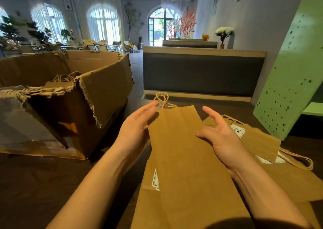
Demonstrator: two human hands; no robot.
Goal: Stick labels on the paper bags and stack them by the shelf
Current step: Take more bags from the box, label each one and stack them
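Top paper bag point(183, 150): plain face up, no label showing. It lies flat on a labelled bag point(148, 199) right of the table point(52, 185) centre, its twine handle point(162, 97) pointing to the far edge. Probably squared there for its sticker.

Left hand point(138, 125): fingers straight, laid along the bag's upper left edge, apparently steadying it. Cannot tell whether the thumb is tucked under.

Right hand point(222, 134): spread wide, fingers loosely bent, over the right edge. It holds nothing, and the thumb is at or just off the paper.

Finished bags point(262, 141): fanned toward the right edge, one label point(238, 130) showing, close under the green shelf point(293, 71), likely the growing stack.

Torn cardboard box point(104, 89): at the left edge, more handles inside, supply within reach.
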